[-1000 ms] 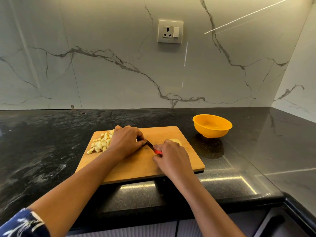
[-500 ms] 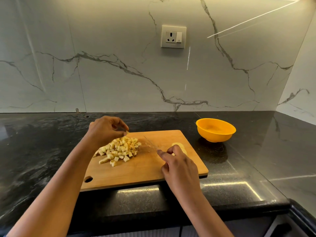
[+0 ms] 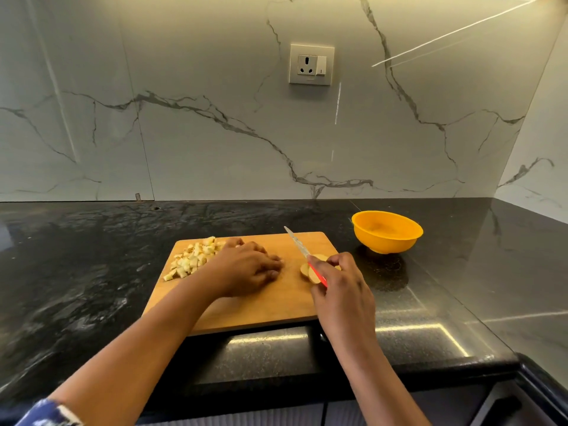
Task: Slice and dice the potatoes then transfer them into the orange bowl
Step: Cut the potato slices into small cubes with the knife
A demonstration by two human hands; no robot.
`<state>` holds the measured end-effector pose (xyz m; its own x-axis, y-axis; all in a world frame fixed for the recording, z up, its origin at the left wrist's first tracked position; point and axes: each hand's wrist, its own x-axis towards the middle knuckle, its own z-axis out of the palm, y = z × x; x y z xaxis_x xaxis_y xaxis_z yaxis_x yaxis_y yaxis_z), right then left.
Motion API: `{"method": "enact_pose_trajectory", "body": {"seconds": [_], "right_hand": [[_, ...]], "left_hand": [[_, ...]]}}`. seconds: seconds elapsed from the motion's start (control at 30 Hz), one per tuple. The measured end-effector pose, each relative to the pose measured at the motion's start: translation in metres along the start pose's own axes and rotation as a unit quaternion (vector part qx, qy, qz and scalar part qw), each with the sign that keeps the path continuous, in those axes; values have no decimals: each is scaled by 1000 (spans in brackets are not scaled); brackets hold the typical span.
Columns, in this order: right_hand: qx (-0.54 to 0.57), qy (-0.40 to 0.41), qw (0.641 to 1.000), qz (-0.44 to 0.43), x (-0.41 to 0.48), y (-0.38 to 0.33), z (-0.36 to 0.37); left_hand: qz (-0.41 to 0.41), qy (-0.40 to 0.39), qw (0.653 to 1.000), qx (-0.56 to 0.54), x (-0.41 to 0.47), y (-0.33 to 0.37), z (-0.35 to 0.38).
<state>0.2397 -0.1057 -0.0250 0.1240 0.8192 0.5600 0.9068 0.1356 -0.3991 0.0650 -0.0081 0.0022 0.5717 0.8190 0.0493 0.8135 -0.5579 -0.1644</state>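
A wooden cutting board point(image 3: 261, 305) lies on the black counter. At its back left corner sits a pile of diced potato point(image 3: 193, 256). My left hand point(image 3: 246, 269) lies palm down on the board just right of the pile, fingers fairly straight. My right hand point(image 3: 341, 287) grips a red-handled knife point(image 3: 302, 252), its blade pointing up and away to the left. Round potato slices point(image 3: 310, 270) lie under the knife, partly hidden by my right hand. The orange bowl point(image 3: 387, 230) stands empty on the counter beyond the board's right corner.
The black stone counter point(image 3: 86, 272) spreads wide to the left and behind the board. A marble wall with a power socket point(image 3: 311, 64) rises at the back. The counter's front edge runs just below the board, with a cabinet handle point(image 3: 504, 407) lower right.
My left hand came down from behind the diced pile onto the board to its right. My right hand shifted right to the slices and the knife blade now points up and away.
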Motion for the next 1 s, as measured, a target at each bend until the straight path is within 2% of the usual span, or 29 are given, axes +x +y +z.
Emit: {"method": "enact_pose_trajectory", "body": {"seconds": [0.1, 0.23, 0.3, 0.4, 0.47, 0.6, 0.67, 0.77, 0.93, 1.0], "right_hand": [[17, -10, 1000, 14, 0, 1, 0], [25, -12, 999, 25, 2, 5, -1], [27, -12, 999, 30, 6, 7, -1], [32, -8, 998, 46, 14, 13, -3], [36, -9, 998, 56, 18, 15, -4], [49, -20, 996, 69, 19, 15, -1], [55, -16, 995, 79, 19, 17, -2], [67, -20, 994, 89, 18, 20, -4], [75, -17, 993, 85, 34, 27, -13], [82, -9, 991, 103, 41, 34, -16]], "left_hand": [[-94, 38, 994, 51, -2, -13, -3], [-164, 184, 969, 27, -15, -34, -5], [-149, 183, 972, 7, -18, -33, -7], [-8, 119, 990, -82, -16, -19, -7], [47, 66, 994, -75, -17, -15, -6], [-49, 81, 994, 56, -23, -33, -8], [-78, 144, 983, 77, -25, -41, -7], [-104, 254, 962, 10, -28, -45, -6], [-124, 246, 961, -9, -27, -47, -3], [-123, 276, 953, -24, -25, -49, -2]]}}
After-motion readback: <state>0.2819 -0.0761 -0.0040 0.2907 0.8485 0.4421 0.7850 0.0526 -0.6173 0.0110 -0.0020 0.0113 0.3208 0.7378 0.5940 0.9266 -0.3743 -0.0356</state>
